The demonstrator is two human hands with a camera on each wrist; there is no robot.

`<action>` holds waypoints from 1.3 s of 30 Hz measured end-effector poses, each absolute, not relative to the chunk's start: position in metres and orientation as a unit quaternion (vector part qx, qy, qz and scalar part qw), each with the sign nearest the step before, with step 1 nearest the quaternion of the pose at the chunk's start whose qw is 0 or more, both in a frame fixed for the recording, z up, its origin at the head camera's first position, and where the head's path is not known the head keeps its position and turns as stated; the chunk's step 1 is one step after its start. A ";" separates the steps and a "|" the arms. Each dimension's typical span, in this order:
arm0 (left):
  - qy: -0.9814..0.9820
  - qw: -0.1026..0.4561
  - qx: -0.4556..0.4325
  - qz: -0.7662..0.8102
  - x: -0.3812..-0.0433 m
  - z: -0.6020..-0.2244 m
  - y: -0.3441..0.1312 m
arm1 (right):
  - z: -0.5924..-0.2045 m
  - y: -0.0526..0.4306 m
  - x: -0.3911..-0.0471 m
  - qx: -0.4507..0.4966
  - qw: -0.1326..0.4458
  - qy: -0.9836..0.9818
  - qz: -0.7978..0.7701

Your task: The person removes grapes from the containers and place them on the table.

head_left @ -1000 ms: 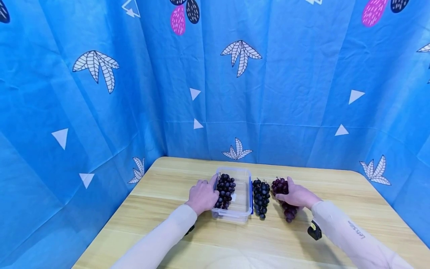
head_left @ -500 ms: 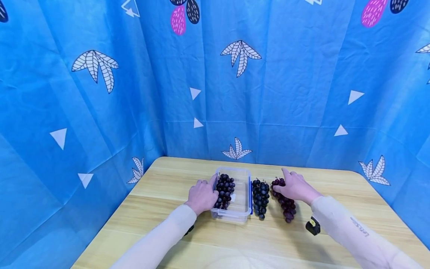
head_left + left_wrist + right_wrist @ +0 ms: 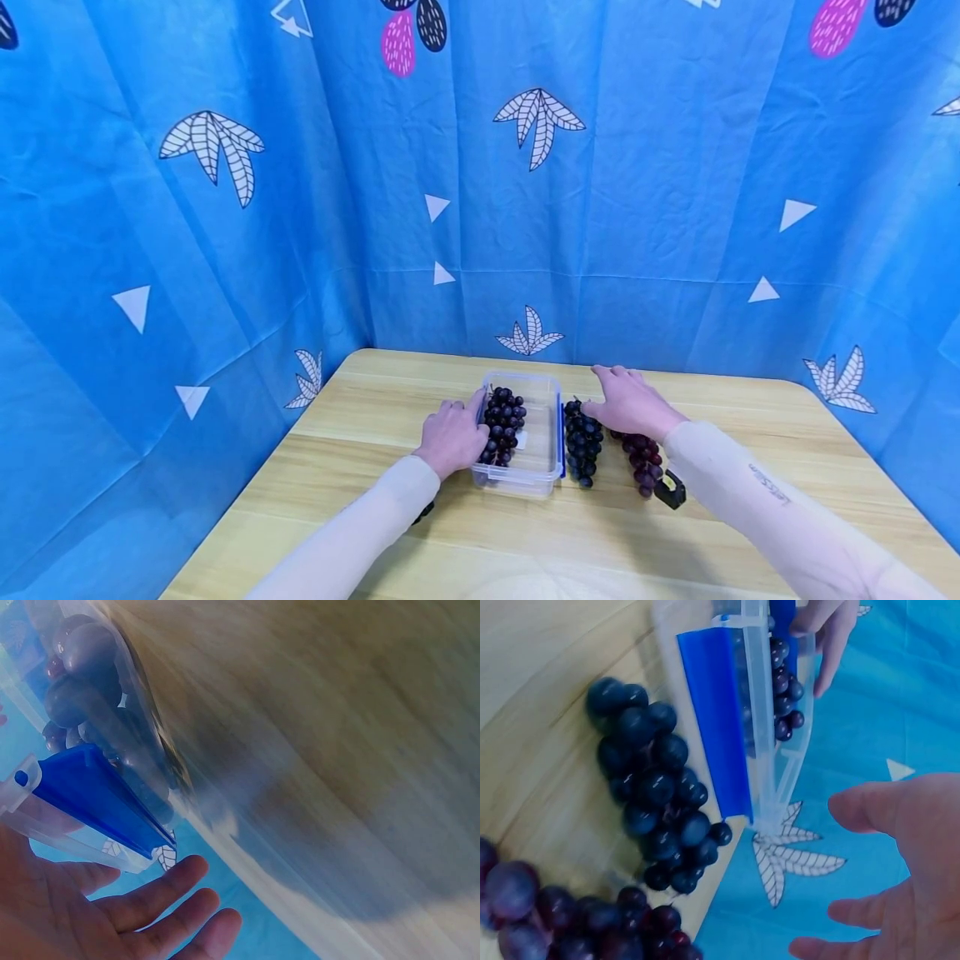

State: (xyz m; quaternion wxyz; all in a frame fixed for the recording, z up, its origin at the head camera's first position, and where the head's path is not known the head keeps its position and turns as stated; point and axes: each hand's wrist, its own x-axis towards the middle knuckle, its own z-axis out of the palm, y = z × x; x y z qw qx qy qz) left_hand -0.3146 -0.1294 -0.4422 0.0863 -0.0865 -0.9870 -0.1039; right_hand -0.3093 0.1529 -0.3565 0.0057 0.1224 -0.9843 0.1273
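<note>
A clear plastic food container (image 3: pixel 525 482) with blue clip flaps stands on the table, its lid off. Inside, along its left side, lies a bunch of dark grapes (image 3: pixel 501 421). My left hand (image 3: pixel 452 435) holds the container's left rim between thumb and fingers; a blue flap (image 3: pixel 97 795) hangs beside them. To the right of the container lies a bunch of black grapes (image 3: pixel 656 787). Over its stem end hovers my right hand (image 3: pixel 630 404), fingers spread and holding nothing. A bunch of red grapes (image 3: pixel 643 467) lies farther right, partly hidden under that hand.
The wooden table (image 3: pixel 465 550) ends at a back edge just behind the container. A blue patterned curtain (image 3: pixel 637 208) hangs behind and at the sides. A black wrist camera (image 3: pixel 670 490) sits under the right sleeve, near the red grapes.
My right hand has let go of the red grapes and moved left to the stem end of the black grapes. The left hand and the container have stayed in place.
</note>
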 end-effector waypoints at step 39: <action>-0.988 0.086 -0.090 -0.087 -0.314 -0.441 -0.130 | -0.375 0.043 -0.358 0.167 -0.087 -0.965 0.182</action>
